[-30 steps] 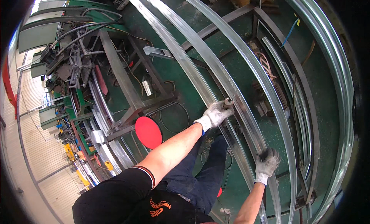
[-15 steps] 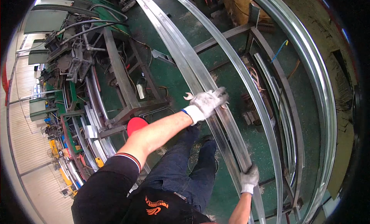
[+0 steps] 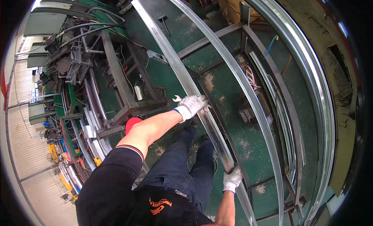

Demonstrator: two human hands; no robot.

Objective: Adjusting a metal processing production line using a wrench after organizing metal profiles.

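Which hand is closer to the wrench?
Left. The left hand holds the wrench; the right hand is apart from it, lower in the picture on the metal strip.

Single head-worn fisheye view — looking steeply down past the black cloth shirt (image 3: 120,187) to the scuffed green floor (image 3: 248,148).

Open-end wrench (image 3: 177,98): middle hidden from me under the gloved left hand (image 3: 192,105); only its ends show.
Metal channel (image 3: 165,43): lower end cut off by the bottom edge; whether single or nested, I cannot tell.
Gloved right hand (image 3: 233,176): fingertips indistinct to me.
Second channel (image 3: 252,94): both ends cropped.
Red disc (image 3: 133,124): partly behind the left forearm (image 3: 155,127).
Hammer-shaped tool (image 3: 164,24): head too small to make out.
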